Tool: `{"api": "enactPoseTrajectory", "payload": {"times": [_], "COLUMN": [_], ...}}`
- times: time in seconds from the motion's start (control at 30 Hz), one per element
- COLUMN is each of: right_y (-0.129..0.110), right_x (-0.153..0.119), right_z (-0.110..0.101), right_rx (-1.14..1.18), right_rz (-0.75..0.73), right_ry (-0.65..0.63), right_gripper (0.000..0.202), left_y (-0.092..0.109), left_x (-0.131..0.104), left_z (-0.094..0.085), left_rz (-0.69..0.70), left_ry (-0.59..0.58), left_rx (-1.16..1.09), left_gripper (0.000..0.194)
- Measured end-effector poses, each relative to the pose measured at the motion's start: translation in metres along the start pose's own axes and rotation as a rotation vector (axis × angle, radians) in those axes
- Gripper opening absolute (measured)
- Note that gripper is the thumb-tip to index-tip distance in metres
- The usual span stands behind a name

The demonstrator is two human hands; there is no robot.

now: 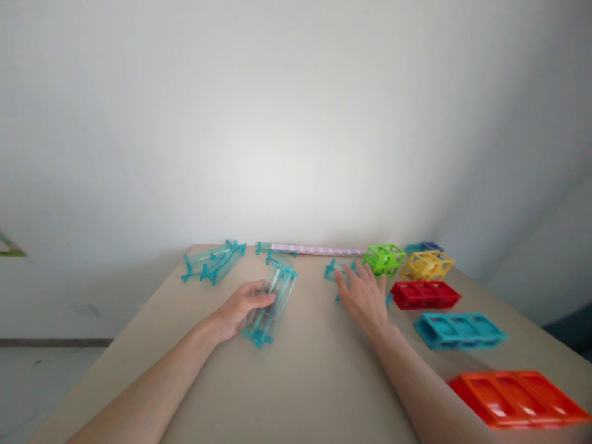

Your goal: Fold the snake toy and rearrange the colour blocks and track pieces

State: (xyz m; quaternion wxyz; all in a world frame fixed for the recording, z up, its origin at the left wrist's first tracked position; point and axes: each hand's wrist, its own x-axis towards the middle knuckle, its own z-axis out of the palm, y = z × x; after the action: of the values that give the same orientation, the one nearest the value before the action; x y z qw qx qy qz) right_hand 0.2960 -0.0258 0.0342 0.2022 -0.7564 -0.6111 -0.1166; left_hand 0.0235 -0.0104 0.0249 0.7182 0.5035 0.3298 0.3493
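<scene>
My left hand (243,310) is closed around a clear teal toy track piece (277,302), thumb on top, holding it tilted over the table. Its far end overlaps another clear teal piece on the tabletop behind it. Farther right, my right hand (364,296) reaches over the table with its fingers spread, palm down. Beneath and just beyond those fingers lie more clear teal track pieces (333,269), partly covered by the hand. Whether the fingertips touch them I cannot tell.
Along the right stand a green frame block (385,260), a yellow one (428,266), and red (425,295), teal (460,331) and orange (520,399) three-window blocks. Several teal track pieces (213,262) lie back left. A purple patterned strip (319,250) runs along the wall (296,123).
</scene>
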Motion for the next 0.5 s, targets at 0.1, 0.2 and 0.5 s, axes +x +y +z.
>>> {"api": "enactPoseTrajectory", "payload": {"times": [0.1, 0.2, 0.5], "right_y": [-0.009, -0.03, -0.067], "right_x": [-0.006, -0.025, -0.064], "right_z": [-0.006, -0.013, -0.021], "right_rx": [0.194, 0.558, 0.841], "right_rz": [-0.094, -0.249, -0.468], "right_ry": [0.168, 0.135, -0.131], "right_gripper": [0.041, 0.04, 0.053], "left_y": [-0.001, -0.005, -0.008], "left_x": [0.0, -0.001, -0.001], "left_z": [0.002, 0.01, 0.021], "left_rz": [0.013, 0.081, 0.276], "left_ry": [-0.006, -0.053, -0.181], "left_rx": [-0.01, -0.025, -0.076], "left_gripper": [0.024, 0.028, 0.043]}}
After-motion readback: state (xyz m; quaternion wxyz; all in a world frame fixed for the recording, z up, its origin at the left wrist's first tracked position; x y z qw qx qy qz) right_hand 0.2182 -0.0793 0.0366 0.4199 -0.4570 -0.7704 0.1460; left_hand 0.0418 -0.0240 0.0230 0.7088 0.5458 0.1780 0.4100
